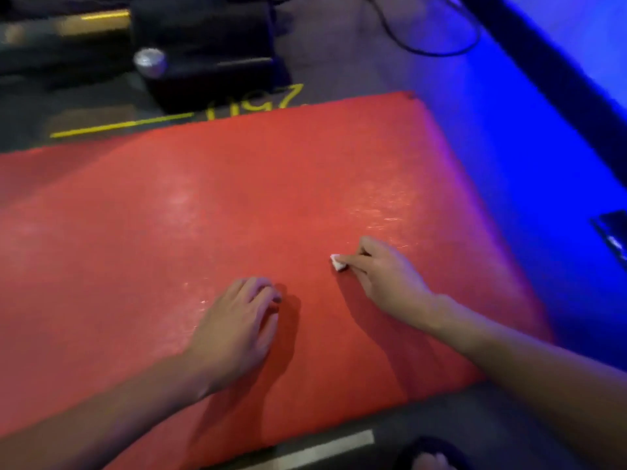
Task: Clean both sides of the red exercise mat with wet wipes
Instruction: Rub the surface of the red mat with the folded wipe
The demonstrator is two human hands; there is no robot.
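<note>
**Both hands down on the red mat**

Left hand [237,330] lies flat at lower centre, fingers relaxed, grasping nothing; right hand [383,273] pinches a small white wipe [338,262] against the red mat [169,215]; mat fills the frame's middle on dark floor [339,45].

yellow painted digits [258,103] on the dark grey floor at 12 o'clock of the red mat, partly hidden, kinda "197", upside down maybe, blurry

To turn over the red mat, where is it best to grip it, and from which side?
Grip the red mat at its near right corner, coming from the right. That corner lies free on the floor beside the right hand, and its thin edge probably lifts easily.
</note>
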